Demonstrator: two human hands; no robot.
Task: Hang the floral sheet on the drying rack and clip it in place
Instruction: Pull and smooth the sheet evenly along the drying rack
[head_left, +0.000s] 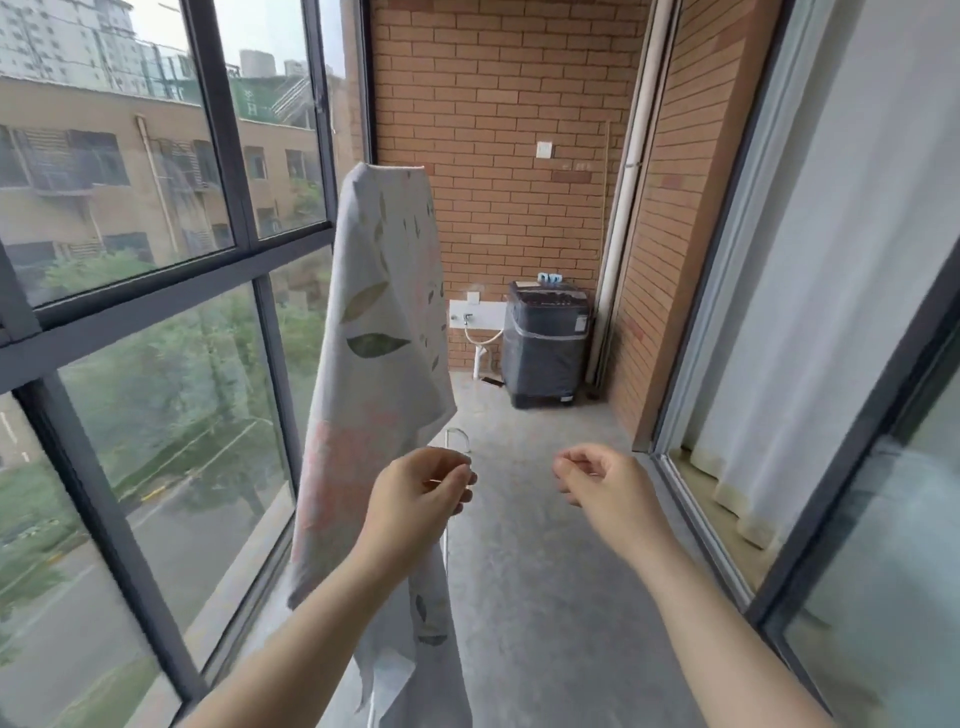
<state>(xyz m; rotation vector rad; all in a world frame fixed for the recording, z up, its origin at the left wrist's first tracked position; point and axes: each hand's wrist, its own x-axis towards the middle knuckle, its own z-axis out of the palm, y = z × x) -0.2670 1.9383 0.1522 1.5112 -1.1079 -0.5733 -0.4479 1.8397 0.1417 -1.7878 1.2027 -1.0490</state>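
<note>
Fingers of the left hand (421, 493) are curled just beside the hung pale flowered cloth sheet (379, 312); any hold cannot be told. The right hand (597, 478) is curled on nothing, further off.

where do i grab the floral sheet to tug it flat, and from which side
Pinch the floral sheet at its loose lower corner, which hangs above the left hand. Come from the right, the open balcony side: the hem hangs free there, while the window crowds the left.

Drying rack (445, 545) mostly hidden — floral sheet (374, 322) covers it.
</note>
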